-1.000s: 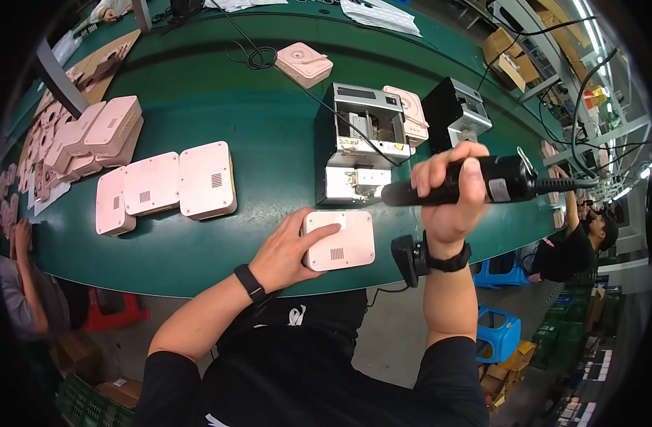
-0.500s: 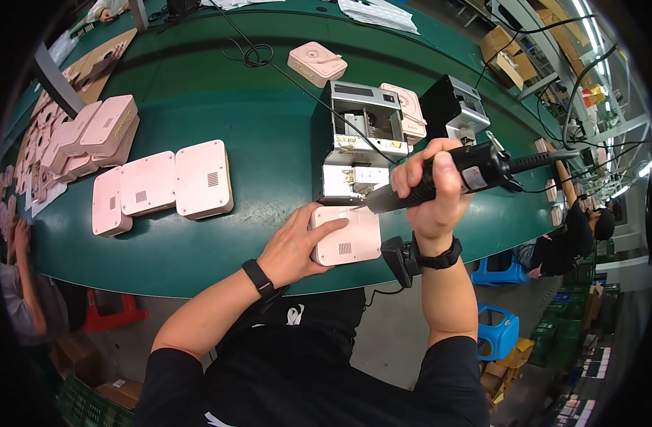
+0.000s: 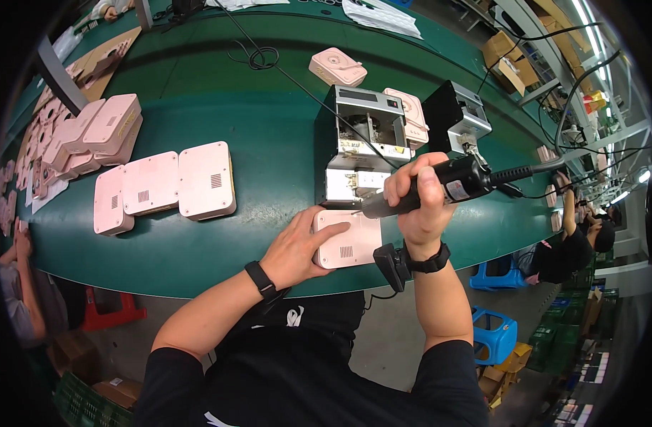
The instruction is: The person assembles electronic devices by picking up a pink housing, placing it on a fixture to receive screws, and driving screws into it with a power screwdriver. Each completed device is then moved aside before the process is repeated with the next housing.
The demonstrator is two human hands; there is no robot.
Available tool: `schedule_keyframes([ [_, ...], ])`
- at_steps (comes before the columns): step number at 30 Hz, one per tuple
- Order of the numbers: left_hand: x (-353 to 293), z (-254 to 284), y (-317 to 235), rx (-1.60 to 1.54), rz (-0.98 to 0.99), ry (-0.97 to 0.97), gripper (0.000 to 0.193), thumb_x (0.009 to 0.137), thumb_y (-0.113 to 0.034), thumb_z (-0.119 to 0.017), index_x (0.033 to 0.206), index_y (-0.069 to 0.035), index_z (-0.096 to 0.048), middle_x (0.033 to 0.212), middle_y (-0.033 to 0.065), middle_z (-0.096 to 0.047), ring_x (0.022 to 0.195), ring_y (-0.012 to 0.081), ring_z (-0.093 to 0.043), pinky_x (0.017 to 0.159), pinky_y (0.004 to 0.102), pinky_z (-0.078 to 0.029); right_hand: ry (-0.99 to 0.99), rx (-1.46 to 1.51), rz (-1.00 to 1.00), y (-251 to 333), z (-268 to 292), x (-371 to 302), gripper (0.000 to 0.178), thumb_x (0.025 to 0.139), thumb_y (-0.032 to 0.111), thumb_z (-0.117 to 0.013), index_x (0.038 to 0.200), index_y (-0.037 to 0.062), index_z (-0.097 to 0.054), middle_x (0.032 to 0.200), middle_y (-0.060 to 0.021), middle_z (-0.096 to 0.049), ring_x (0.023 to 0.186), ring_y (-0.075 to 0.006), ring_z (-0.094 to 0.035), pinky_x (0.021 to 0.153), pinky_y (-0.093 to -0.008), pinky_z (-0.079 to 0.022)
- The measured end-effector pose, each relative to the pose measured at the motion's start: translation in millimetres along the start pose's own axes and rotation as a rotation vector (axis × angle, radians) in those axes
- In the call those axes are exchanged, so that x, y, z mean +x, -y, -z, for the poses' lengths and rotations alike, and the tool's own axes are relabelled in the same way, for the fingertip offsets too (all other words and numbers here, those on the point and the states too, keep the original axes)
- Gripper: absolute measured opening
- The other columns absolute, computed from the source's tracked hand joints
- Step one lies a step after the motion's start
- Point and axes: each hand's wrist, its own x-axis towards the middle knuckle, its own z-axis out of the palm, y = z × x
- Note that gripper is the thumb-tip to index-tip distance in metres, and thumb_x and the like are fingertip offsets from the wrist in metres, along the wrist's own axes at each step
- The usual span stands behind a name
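A pink square plastic case (image 3: 351, 245) with a small grille lies flat near the table's front edge. My left hand (image 3: 297, 242) grips its left side, with one finger stretched across the top. In my right hand (image 3: 424, 206) is a black corded electric screwdriver (image 3: 450, 183), held tilted with its bit end at the case's upper edge. Whether the bit touches a screw is too small to tell. Directly behind the case stands a metal screw feeder (image 3: 365, 128) with an open front.
Three pink cases (image 3: 206, 181) lie in a row on the left, near a pile of more cases (image 3: 105, 132). Beyond the feeder sits a pink unit (image 3: 338, 67); another pink unit (image 3: 409, 114) is beside it. A second feeder (image 3: 460, 117) stands right. A cable (image 3: 290, 78) hangs across.
The screwdriver and my right hand have shifted a little left, toward the case. The pink unit beyond the feeder has moved right. My left hand keeps its place on the case.
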Motion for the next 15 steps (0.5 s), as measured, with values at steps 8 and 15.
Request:
schedule_keyframes([
  [8, 7, -11, -4, -0.02, -0.01, 0.018, 0.083, 0.062, -0.019, -0.087, 0.137, -0.024, -0.052, 0.133, 0.0171, -0.043, 0.122, 0.0386, -0.047, 0.101, 0.0448, -0.046, -0.046, 0.004, 0.141, 31, 0, 19, 0.021, 0.095, 0.025, -0.052, 0.096, 0.0039, -0.049, 0.064, -0.0083, -0.049, 0.051, -0.0179, -0.047, 0.052, -0.0347, -0.043],
  [15, 11, -15, -5, -0.031, -0.02, 0.014, 0.082, 0.062, -0.019, -0.087, 0.136, -0.024, -0.053, 0.132, 0.0166, -0.043, 0.122, 0.0378, -0.048, 0.101, 0.0445, -0.046, 0.003, -0.035, 0.03, 25, -3, 19, 0.023, 0.096, 0.027, -0.05, 0.099, 0.0045, -0.048, 0.065, -0.008, -0.05, 0.05, -0.0176, -0.046, 0.053, -0.0358, -0.044],
])
